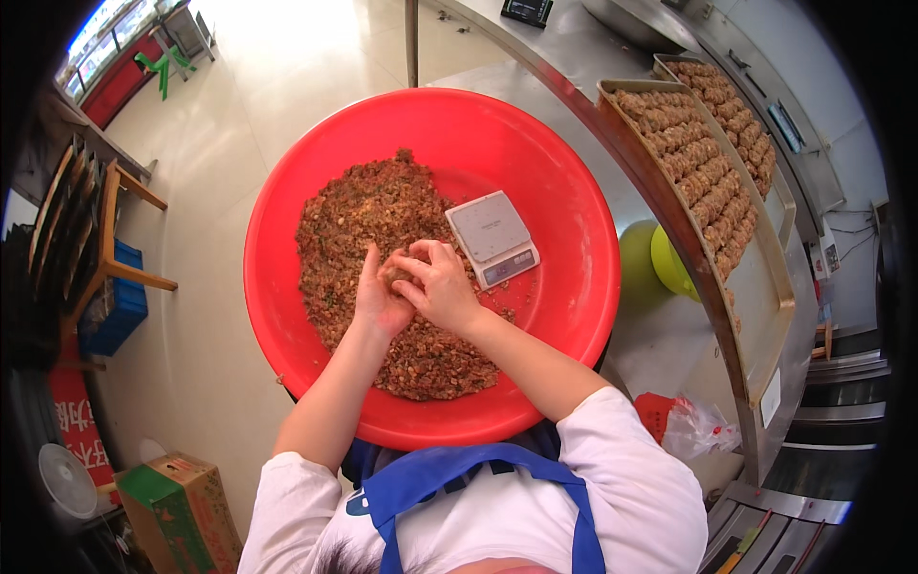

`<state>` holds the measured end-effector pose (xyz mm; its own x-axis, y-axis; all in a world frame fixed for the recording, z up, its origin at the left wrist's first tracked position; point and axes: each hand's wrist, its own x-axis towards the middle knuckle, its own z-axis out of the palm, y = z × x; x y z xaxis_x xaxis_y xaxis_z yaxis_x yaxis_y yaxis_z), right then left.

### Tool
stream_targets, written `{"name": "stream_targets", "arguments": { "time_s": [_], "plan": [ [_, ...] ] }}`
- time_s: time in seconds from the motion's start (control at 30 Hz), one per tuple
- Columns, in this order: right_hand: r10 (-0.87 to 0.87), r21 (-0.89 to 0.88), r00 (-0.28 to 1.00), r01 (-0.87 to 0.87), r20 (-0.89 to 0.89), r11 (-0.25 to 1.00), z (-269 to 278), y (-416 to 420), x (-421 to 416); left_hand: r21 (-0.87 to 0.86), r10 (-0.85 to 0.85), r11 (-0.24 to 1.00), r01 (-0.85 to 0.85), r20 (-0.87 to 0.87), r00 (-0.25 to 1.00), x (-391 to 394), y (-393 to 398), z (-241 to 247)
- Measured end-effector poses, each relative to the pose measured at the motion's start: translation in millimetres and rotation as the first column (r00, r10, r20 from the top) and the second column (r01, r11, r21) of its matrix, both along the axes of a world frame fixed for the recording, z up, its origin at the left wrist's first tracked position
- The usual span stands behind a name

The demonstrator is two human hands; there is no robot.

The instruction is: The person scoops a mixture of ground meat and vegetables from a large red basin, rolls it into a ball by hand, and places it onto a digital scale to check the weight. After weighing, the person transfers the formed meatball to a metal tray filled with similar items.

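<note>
My left hand (384, 300) and my right hand (443, 287) meet over a large red plastic basin (566, 337). Between them they hold a small lump of brown mixture (393, 274), mostly hidden by the fingers. My left palm is turned up beneath it, and the right fingers curl over from the side. A coarse, crumbly brown mixture (373, 208) with pale bits is heaped across the left and middle of the basin. Just beyond my right hand, a white digital kitchen scale (489, 228) sits tilted at the heap's edge, with only crumbs on its plate.
At right, a metal baking tray (764, 333) holds rows of shaped balls (681, 154) on a steel counter (527, 36); another filled tray (724, 107) lies beyond. A yellow-green container (670, 262) stands below. Leftward are a wooden stand (107, 244), blue crate (129, 316) and cardboard box (183, 506).
</note>
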<state>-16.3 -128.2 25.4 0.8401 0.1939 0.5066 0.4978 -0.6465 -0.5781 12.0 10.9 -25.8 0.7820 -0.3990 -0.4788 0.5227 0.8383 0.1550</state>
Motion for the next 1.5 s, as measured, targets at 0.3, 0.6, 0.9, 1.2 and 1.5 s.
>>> {"name": "stream_targets", "arguments": {
  "time_s": [0.3,0.6,0.9,1.2,1.5],
  "plan": [
    [0.108,-0.03,0.994,-0.108,-0.015,0.994,-12.2,-5.7,6.0,0.247,-0.11,0.956,0.161,-0.209,0.972,-1.7,-12.6,11.1],
    [-0.132,-0.026,0.99,0.131,-0.047,0.991,-60.4,-18.6,19.0,0.242,-0.131,0.955,0.173,-0.181,0.975,-1.9,-3.6,-11.0],
    [-0.314,-0.009,0.917,0.322,-0.244,0.947,-88.1,-83.5,93.1,0.504,-0.658,0.646,0.573,-0.012,0.753,-18.3,-30.6,15.0],
    [-0.016,-0.26,0.964,-0.056,-0.267,0.964,-48.2,-38.7,31.6,0.785,-0.937,-0.144,-0.603,-0.305,-0.173,-77.9,-18.5,-10.1],
    [-0.087,-0.367,0.955,-0.024,-0.282,0.93,-67.2,-42.0,19.4,0.797,-0.954,-0.262,-0.544,-0.299,0.022,-55.6,-27.7,28.2]
  ]
}}
